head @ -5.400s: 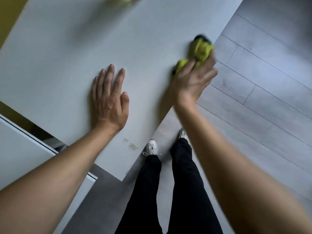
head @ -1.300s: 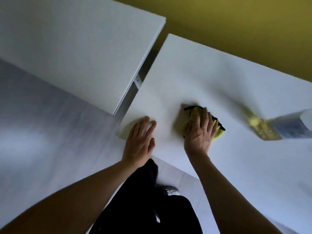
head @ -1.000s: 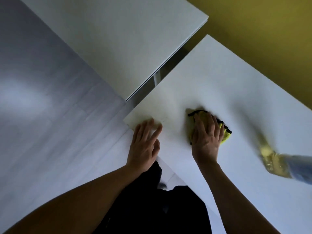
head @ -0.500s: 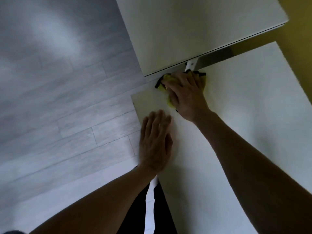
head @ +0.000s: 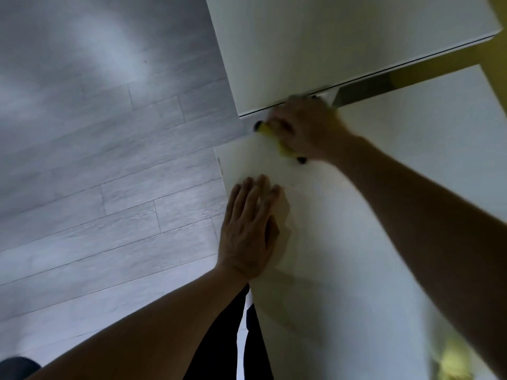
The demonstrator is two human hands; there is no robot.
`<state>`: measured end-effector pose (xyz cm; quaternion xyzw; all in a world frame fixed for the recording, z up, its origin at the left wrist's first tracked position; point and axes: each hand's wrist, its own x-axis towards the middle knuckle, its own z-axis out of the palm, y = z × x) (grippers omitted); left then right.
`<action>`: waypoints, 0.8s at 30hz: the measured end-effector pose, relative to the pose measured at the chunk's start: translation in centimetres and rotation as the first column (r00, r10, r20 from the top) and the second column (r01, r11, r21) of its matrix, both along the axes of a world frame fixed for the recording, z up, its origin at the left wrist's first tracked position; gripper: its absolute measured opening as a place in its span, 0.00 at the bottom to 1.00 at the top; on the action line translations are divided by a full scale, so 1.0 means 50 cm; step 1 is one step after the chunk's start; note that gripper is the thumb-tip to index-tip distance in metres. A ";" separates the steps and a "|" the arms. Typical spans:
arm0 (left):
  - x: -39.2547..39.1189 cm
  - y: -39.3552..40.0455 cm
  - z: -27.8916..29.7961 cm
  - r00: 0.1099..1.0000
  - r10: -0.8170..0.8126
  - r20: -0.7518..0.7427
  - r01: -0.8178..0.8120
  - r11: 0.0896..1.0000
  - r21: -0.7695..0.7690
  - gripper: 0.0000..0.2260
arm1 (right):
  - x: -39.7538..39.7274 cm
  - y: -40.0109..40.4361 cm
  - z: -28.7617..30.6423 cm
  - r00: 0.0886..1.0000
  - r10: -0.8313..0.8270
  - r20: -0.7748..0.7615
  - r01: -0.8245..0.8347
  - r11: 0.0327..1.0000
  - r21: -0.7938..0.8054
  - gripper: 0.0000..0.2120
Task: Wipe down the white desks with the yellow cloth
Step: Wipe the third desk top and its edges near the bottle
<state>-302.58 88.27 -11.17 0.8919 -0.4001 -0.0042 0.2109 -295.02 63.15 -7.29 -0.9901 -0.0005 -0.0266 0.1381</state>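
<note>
I see grey wood-plank flooring (head: pixel 96 160) filling the left half of the frame. A yellow wall (head: pixel 496 64) shows at the upper right edge. A blurred yellowish object (head: pixel 452 363) sits at the lower right; I cannot identify it.

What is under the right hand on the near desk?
A yellow cloth lies under the right hand, on the corner of the near white desk. Only its yellow edge with dark trim shows; the hand covers the rest.
</note>
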 end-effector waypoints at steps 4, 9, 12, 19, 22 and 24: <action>-0.002 -0.004 0.000 1.000 0.023 -0.009 -0.023 1.000 -0.005 0.24 | -0.044 -0.133 0.001 0.990 -0.143 -0.017 0.142 0.987 -0.069 0.27; -0.003 -0.008 0.004 1.000 0.007 -0.009 -0.007 1.000 -0.008 0.23 | -0.014 0.016 -0.008 0.972 -0.229 -0.046 0.220 0.964 -0.151 0.29; -0.001 -0.004 0.001 1.000 0.000 -0.004 0.000 1.000 0.027 0.23 | 0.012 0.129 -0.009 0.995 -0.063 -0.075 0.059 0.997 -0.045 0.22; -0.001 -0.010 0.013 0.999 -0.014 0.032 0.013 1.000 0.005 0.22 | -0.063 -0.089 -0.001 0.960 -0.279 0.000 0.278 0.954 -0.111 0.27; -0.003 -0.014 0.011 0.999 -0.015 0.044 0.015 1.000 -0.001 0.22 | -0.108 -0.228 -0.010 0.914 -0.404 0.031 0.405 0.911 -0.084 0.20; -0.005 -0.018 0.010 1.000 0.003 0.029 -0.003 1.000 0.023 0.23 | -0.111 -0.241 -0.013 0.884 -0.468 0.015 0.468 0.881 -0.076 0.20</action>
